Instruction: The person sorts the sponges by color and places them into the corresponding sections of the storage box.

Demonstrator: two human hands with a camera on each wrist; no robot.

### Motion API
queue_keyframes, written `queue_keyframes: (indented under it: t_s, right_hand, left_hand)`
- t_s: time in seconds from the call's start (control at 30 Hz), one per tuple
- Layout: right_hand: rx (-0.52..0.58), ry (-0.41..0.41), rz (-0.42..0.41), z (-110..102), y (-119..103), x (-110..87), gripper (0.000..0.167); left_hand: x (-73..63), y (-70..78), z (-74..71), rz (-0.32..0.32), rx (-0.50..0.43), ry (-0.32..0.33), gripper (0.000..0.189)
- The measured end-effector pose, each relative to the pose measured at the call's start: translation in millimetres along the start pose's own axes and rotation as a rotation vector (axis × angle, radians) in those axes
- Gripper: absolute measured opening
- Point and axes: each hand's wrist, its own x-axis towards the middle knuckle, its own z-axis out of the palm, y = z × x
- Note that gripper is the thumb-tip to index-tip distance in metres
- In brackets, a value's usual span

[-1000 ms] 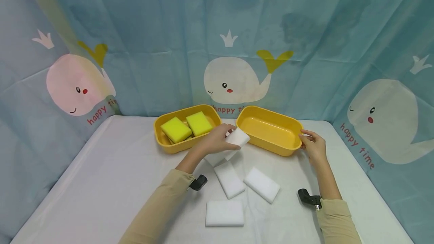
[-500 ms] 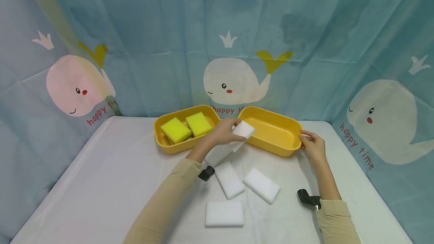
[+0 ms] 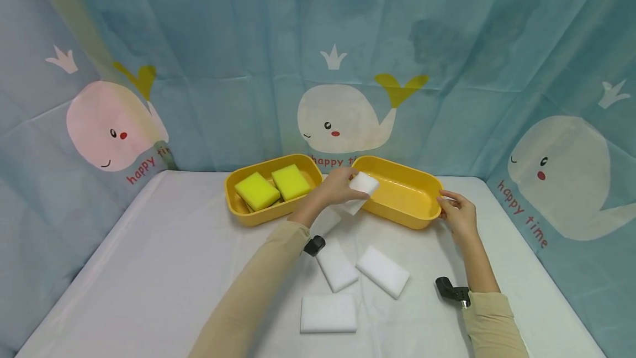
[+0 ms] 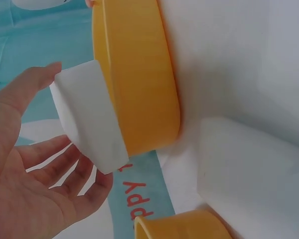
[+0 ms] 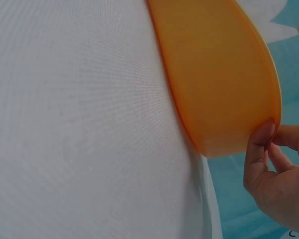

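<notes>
My left hand grips a white sponge block between thumb and fingers. It hangs over the near left side of the right yellow container, whose visible inside is bare. In the left wrist view the white sponge is tilted, in front of the container's outer wall. At the container's right end my right hand pinches the rim. The right wrist view has the thumb against the outer wall, the other fingers at the rim.
Yellow sponges lie in the left yellow container. On the white table are white sponges, another, one nearest me, and one partly hidden by my left wrist. A blue whale-print curtain stands behind.
My left hand has moved right and away from me with the white sponge, from beside the containers' gap to the right container's edge. My right hand has stayed on the rim.
</notes>
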Motion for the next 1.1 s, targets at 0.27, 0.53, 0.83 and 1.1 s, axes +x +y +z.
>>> queue_keyframes:
  t_s: [0.27,0.53,0.83,1.1]
  right_hand:
    - [-0.009,0.003,-0.009,-1,1,1.0,0.048]
    - [0.004,0.01,0.009,1,1,3.2,0.047]
    - [0.012,0.014,0.011,1,0,3.1,0.047]
    - [0.0,0.01,0.004,0,-1,1.9,0.048]
  left_hand:
    - [13.1,1.9,6.1,-0.033,-0.037,0.018,0.064]
    - [25.3,3.4,8.1,-0.08,-0.038,0.016,0.07]
    - [37.9,4.0,11.1,-0.127,-0.034,0.022,0.072]
    - [52.7,9.3,18.4,-0.166,0.068,0.033,0.067]
